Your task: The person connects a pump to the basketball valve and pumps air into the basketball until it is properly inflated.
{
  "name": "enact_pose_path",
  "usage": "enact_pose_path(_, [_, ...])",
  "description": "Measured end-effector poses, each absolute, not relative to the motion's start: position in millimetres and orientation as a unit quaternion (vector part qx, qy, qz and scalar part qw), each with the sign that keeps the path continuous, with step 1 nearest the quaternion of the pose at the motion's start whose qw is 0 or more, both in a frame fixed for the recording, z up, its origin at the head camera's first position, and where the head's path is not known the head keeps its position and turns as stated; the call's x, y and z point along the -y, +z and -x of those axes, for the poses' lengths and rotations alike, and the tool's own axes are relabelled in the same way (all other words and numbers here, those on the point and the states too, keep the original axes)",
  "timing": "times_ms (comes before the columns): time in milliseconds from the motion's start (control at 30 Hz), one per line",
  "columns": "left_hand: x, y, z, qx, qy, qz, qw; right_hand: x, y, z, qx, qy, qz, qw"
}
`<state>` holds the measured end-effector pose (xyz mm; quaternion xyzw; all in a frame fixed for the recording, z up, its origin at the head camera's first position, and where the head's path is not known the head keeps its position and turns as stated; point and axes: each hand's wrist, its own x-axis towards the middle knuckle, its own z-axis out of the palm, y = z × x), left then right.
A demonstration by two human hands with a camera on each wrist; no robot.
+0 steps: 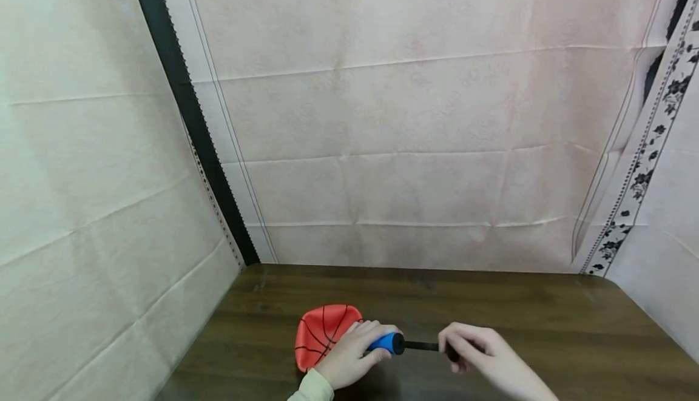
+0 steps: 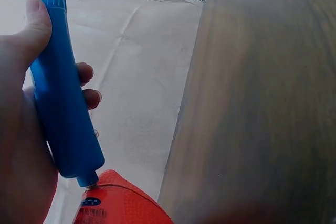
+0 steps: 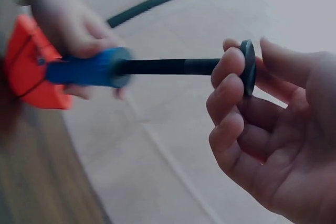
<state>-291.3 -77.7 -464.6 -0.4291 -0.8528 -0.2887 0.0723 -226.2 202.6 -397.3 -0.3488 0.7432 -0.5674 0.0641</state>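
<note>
The pump (image 2: 65, 98) was a smooth blue tube, and the black rod (image 3: 163, 66) went into one end of it, with a long part remaining outside; how deep it reached within, I could not tell. At the other end the pump narrowed to a tip (image 2: 87, 178), which met the ball (image 1: 321, 333); whether something entered the ball there, I could not see clearly. The ball was red, with black lines and a grained skin, and it was caved in like a shallow bowl, just beside the left hand (image 1: 349, 358), at the near part of the table (image 1: 426, 295). This hand was curled around the pump, while the right hand (image 3: 283, 129) pinched the flat, round handle (image 3: 249, 66) of the rod. The table had brown wood grain; behind it hung a pale, creased cloth (image 1: 409, 188).
</note>
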Motion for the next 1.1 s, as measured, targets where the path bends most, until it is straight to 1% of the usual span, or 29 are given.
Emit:
enact_pose_path(100, [77.8, -463.4, 290.8, 0.853, -0.300, 0.424, 0.053, -210.4, -392.8, 223.1, -0.729, -0.572, 0.375, 0.033])
enact_pose_path(167, [76.7, -462.4, 290.6, 0.854, -0.302, 0.422, 0.045, -209.9, -394.0, 224.1, -0.714, -0.585, 0.385, 0.029])
enact_pose_path(300, [72.2, -461.8, 289.7, 0.857, -0.302, 0.416, 0.045, -195.4, -404.6, 232.4, -0.688, -0.620, 0.372, 0.062])
enact_pose_path(400, [67.5, -463.6, 287.7, 0.859, -0.298, 0.414, 0.045, -180.2, -416.7, 239.7, -0.693, -0.629, 0.339, 0.096])
enact_pose_path(533, [62.8, -468.1, 286.8, 0.856, -0.285, 0.428, 0.051, -167.9, -432.5, 245.5, -0.709, -0.611, 0.338, 0.104])
enact_pose_path(600, [62.3, -469.0, 287.0, 0.853, -0.274, 0.440, 0.058, -167.8, -435.5, 245.5, -0.718, -0.596, 0.346, 0.099])
enact_pose_path(800, [67.9, -463.0, 287.6, 0.851, -0.264, 0.451, 0.057, -181.9, -422.5, 238.4, -0.735, -0.576, 0.343, 0.106])
enact_pose_path(900, [72.7, -460.5, 288.7, 0.857, -0.275, 0.431, 0.064, -194.2, -409.6, 231.5, -0.742, -0.579, 0.326, 0.089])
enact_pose_path(1000, [76.3, -459.4, 289.8, 0.862, -0.291, 0.410, 0.058, -207.2, -398.1, 224.2, -0.743, -0.586, 0.318, 0.062])
enact_pose_path(1033, [77.0, -459.5, 290.2, 0.863, -0.295, 0.407, 0.054, -210.1, -396.1, 222.9, -0.739, -0.587, 0.326, 0.048])
enact_pose_path(1100, [77.6, -460.1, 290.4, 0.863, -0.300, 0.403, 0.047, -212.0, -394.9, 222.1, -0.724, -0.597, 0.343, 0.039])
